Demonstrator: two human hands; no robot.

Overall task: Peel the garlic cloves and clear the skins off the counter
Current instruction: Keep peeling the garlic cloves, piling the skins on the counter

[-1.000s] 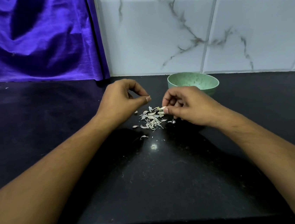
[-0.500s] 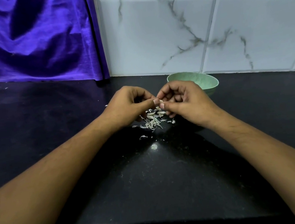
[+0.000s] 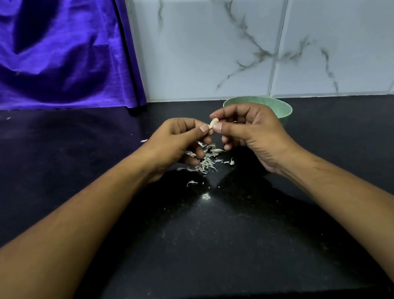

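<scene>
- The peeling job is in the middle, I think. A pile of skins [image 3: 204,160] already lies on the black counter [image 3: 213,233], so some cloves look done.
- One garlic clove [image 3: 213,123] is being peeled right now. It is held up in the air, above the pile and a bit farther away.
- The right hand [image 3: 250,131] pinches the clove. Its thumb [image 3: 217,127] is on the near side and its first finger curls over the top.
- The left hand [image 3: 178,141] pinches the left, lower end of the clove with its thumb tip. Its other fingers curl down toward the pile.
- So the clove sits right between the two thumbs, touching both.
- The clove looks pale and smooth, but I cannot tell if any skin is left on it.
- A green bowl [image 3: 282,107] stands just behind the right hand, on the far right. I cannot see what is inside it.
- The cleaning part is not done yet. The skins are on the counter, under and between the hands.
- One small skin [image 3: 191,182] lies nearer than the pile, and one more bit [image 3: 144,140] lies off to the left.
- I guess this clove goes in the bowl, and then the skins need sweeping away.
</scene>
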